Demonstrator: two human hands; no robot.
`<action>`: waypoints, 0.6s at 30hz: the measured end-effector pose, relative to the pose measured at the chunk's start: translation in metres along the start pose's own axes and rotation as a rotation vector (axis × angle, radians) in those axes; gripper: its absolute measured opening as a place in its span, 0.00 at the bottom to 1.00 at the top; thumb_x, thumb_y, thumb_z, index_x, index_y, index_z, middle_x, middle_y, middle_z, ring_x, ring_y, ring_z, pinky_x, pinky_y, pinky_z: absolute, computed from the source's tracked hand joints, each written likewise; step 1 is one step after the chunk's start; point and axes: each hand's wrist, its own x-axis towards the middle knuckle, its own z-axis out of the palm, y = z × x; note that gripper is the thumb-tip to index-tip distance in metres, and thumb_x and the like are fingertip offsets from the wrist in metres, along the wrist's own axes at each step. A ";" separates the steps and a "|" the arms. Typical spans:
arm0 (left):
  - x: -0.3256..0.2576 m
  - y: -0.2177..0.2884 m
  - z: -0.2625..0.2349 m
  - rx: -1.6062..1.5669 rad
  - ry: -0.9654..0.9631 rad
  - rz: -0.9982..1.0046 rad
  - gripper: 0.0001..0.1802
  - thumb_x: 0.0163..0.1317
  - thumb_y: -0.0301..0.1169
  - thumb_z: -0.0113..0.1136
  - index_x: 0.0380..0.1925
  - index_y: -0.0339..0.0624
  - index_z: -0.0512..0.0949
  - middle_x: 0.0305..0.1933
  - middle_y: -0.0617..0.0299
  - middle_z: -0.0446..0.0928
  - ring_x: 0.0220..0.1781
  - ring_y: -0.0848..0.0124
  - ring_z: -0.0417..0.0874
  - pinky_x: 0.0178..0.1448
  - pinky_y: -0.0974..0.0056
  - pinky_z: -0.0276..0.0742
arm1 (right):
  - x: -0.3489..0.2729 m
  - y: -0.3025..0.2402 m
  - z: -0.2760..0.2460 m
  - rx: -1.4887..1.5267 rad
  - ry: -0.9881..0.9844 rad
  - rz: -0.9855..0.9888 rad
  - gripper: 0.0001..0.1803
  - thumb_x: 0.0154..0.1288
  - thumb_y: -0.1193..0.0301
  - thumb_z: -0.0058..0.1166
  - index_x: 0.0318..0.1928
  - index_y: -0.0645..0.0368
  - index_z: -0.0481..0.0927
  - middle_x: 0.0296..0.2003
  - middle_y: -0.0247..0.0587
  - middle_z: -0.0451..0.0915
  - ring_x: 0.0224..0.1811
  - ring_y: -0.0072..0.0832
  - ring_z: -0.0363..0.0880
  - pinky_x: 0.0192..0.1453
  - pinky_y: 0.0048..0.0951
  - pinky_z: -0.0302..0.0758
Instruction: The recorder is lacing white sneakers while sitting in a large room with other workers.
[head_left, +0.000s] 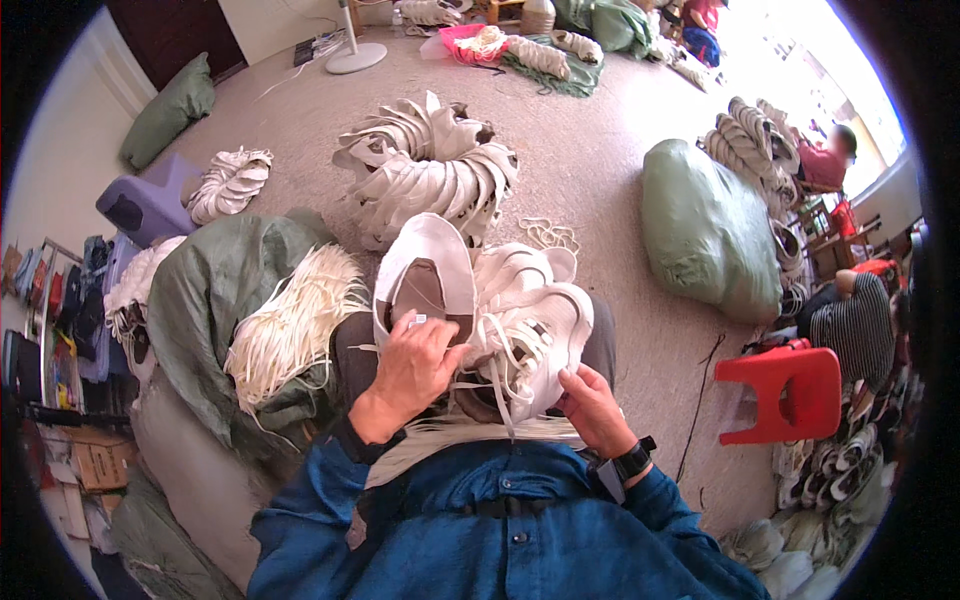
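On my lap lies a white shoe upper [460, 255] with a brown lining, its opening facing up. My left hand [415, 365] is closed at the near edge of that opening, fingers bent over it, beside a small white label. Just to the right is a second white shoe upper [550, 340], with pale laces [498, 345] strung loosely across its front. The thumb and fingers of my right hand [597, 408] pinch its right edge. Another white shoe upper [510, 268] lies partly hidden behind it. Loose pale laces [425, 442] spread across my lap beneath the hands.
A ring of nested shoe uppers [430, 165] stands on the floor ahead. At my left, a bundle of pale laces [295, 330] rests on a green sack [205, 300]. A stuffed green sack [700, 230] and a red stool [785, 395] are at right, with people seated beyond.
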 end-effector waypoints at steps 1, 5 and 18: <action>-0.006 -0.006 -0.006 0.182 -0.144 0.082 0.10 0.63 0.33 0.64 0.33 0.37 0.79 0.34 0.54 0.81 0.40 0.55 0.83 0.58 0.55 0.73 | -0.004 -0.003 0.002 0.026 -0.044 -0.005 0.19 0.74 0.66 0.56 0.59 0.63 0.75 0.50 0.37 0.82 0.50 0.26 0.82 0.56 0.32 0.79; -0.021 -0.013 -0.009 0.353 -0.249 0.207 0.07 0.58 0.32 0.63 0.26 0.41 0.78 0.29 0.57 0.78 0.34 0.57 0.80 0.49 0.56 0.71 | 0.016 -0.023 0.006 -0.116 -0.167 -0.120 0.19 0.76 0.66 0.53 0.60 0.63 0.75 0.54 0.40 0.82 0.54 0.29 0.82 0.61 0.35 0.78; -0.047 0.018 0.009 0.159 -0.150 0.511 0.17 0.55 0.29 0.61 0.45 0.36 0.78 0.53 0.50 0.78 0.60 0.52 0.78 0.68 0.49 0.72 | 0.076 -0.057 0.129 -0.551 -0.420 -0.306 0.15 0.79 0.65 0.48 0.57 0.60 0.77 0.41 0.35 0.83 0.39 0.21 0.81 0.44 0.26 0.79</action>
